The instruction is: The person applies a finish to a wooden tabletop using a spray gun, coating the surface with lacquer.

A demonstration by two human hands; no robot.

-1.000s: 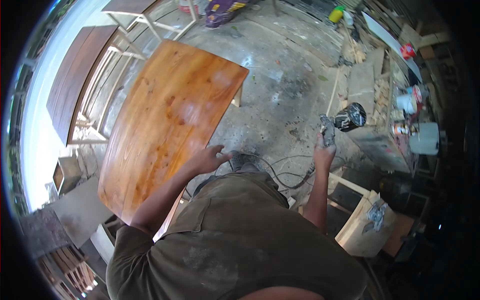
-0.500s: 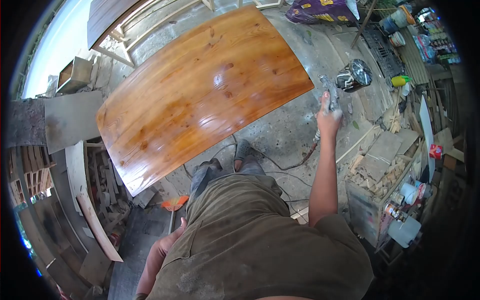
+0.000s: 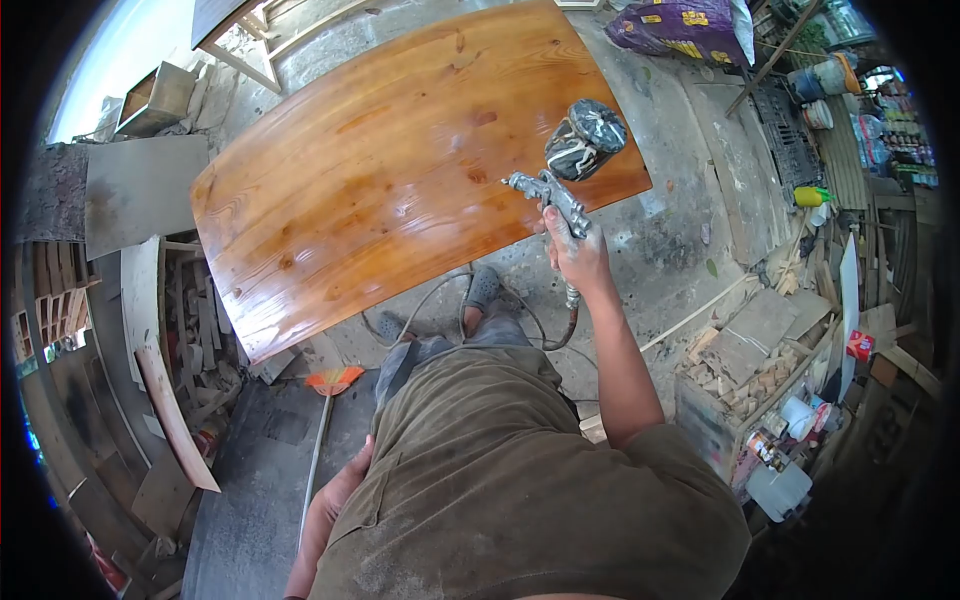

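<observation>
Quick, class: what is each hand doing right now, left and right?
Left hand: down at the person's side, holding nothing visible; open or closed cannot be told.
Right hand: closed on the spray gun, held over the varnished wooden tabletop.

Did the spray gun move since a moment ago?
Yes. The spray gun in the right hand swung left, from beyond the shiny wooden tabletop's right edge to over it.
</observation>
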